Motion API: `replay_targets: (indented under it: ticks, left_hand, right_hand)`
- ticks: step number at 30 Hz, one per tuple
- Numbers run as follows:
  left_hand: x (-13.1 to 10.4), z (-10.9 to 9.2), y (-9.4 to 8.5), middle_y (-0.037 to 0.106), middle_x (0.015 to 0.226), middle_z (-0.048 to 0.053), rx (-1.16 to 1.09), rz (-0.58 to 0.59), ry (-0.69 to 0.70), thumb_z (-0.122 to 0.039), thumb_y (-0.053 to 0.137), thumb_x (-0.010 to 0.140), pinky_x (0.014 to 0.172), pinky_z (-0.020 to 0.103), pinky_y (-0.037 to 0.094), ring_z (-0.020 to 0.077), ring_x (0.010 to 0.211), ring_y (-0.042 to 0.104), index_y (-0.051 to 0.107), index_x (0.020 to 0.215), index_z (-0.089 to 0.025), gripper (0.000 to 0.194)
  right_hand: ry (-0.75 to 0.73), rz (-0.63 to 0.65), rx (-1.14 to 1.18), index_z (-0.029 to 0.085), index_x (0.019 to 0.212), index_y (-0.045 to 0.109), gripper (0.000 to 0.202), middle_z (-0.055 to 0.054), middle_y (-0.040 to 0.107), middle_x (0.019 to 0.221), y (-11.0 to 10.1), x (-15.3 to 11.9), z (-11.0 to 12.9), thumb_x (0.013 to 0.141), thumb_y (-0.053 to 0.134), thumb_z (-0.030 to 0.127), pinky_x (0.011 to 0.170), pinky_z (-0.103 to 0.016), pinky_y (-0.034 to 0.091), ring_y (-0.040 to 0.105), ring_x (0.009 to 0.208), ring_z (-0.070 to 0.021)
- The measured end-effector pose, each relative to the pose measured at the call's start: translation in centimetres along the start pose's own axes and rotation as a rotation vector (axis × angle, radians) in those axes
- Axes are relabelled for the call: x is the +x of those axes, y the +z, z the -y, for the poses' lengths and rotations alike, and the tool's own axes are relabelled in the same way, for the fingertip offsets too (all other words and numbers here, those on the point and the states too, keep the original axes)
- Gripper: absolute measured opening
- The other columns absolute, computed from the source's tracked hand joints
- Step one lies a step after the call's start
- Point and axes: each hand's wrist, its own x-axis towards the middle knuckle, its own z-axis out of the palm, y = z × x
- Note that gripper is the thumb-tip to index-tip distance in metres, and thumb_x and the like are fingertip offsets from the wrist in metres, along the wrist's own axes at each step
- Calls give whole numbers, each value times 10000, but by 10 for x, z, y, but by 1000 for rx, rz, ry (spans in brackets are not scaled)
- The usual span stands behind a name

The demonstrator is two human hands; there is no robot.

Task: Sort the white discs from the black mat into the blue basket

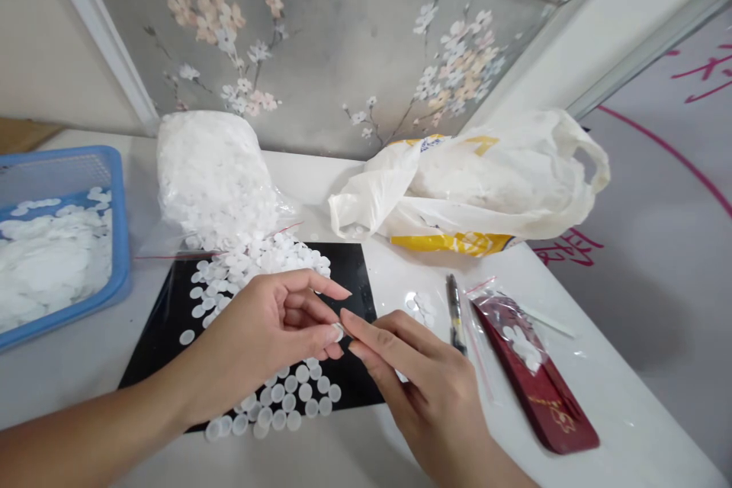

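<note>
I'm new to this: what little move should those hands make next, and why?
I'd suggest gently steadying the small white disc with the right hand. The left hand seems to pinch it between thumb and finger, and the right hand's fingers reach close beside it; whether they touch it is hard to tell.

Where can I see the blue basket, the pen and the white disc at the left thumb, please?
Blue basket [119,221], head view: its rim, on the right side.
Pen [454,313], head view: middle of the barrel.
White disc [338,332], head view: its exposed part.
</note>
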Motion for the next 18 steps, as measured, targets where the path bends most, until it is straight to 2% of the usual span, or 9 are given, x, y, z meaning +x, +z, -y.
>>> replay_targets:
  ticks: [4, 8, 11, 13, 14, 16, 18]
  left_hand:
    - [0, 1, -1, 739, 794, -20, -3, 12, -4, -230, 715, 784, 708, 225, 590, 159, 762, 730, 675, 1031, -244, 250]
    - [3, 1, -6, 737, 894, 8, 20, 8, -8, -253, 723, 772, 728, 265, 580, 166, 760, 718, 677, 1027, -235, 259]
    - [7, 0, -16, 718, 906, 22, 63, -7, 46, -266, 698, 780, 725, 259, 536, 142, 748, 666, 689, 996, -219, 221]
    - [11, -2, -24, 670, 811, 3, 116, -44, 76, -288, 662, 797, 635, 229, 472, 120, 688, 595, 692, 976, -215, 196]
    - [12, -3, -29, 626, 749, -12, 154, -58, 82, -309, 640, 810, 588, 221, 427, 111, 647, 549, 689, 975, -214, 197]
    - [14, -7, -37, 515, 664, -41, 273, -57, 93, -364, 596, 839, 540, 222, 349, 105, 590, 461, 680, 981, -220, 219]
    - [12, -10, -44, 453, 649, -49, 464, -16, 84, -403, 542, 872, 541, 233, 319, 111, 579, 418, 674, 979, -234, 239]
  right_hand:
    - [32, -22, 9, 204, 1179, 698, 292, -9, 589, 715, 1, 2, -1, 950, 520, 170, 459, -201, 445, 531, 523, -103]
    - [102, -24, -77, 220, 1228, 671, 329, 5, 547, 687, -4, 8, -13, 976, 461, 211, 510, -205, 463, 540, 530, -114]
    - [218, -27, -200, 222, 1298, 608, 386, -39, 632, 812, -14, 12, -29, 1000, 368, 273, 622, -255, 489, 619, 675, -162]
    - [318, -35, -269, 195, 1318, 566, 418, -54, 663, 842, -20, 14, -39, 999, 348, 352, 635, -286, 482, 630, 698, -191]
    - [371, -31, -292, 179, 1281, 577, 425, -38, 654, 772, -23, 15, -43, 986, 369, 402, 593, -285, 467, 611, 635, -192]
    - [453, 8, -319, 178, 1061, 644, 390, 15, 575, 591, -27, 17, -49, 945, 428, 481, 503, -270, 411, 529, 496, -177]
    - [446, 37, -320, 204, 842, 630, 323, 14, 566, 575, -28, 17, -51, 920, 458, 466, 499, -265, 396, 517, 489, -171]
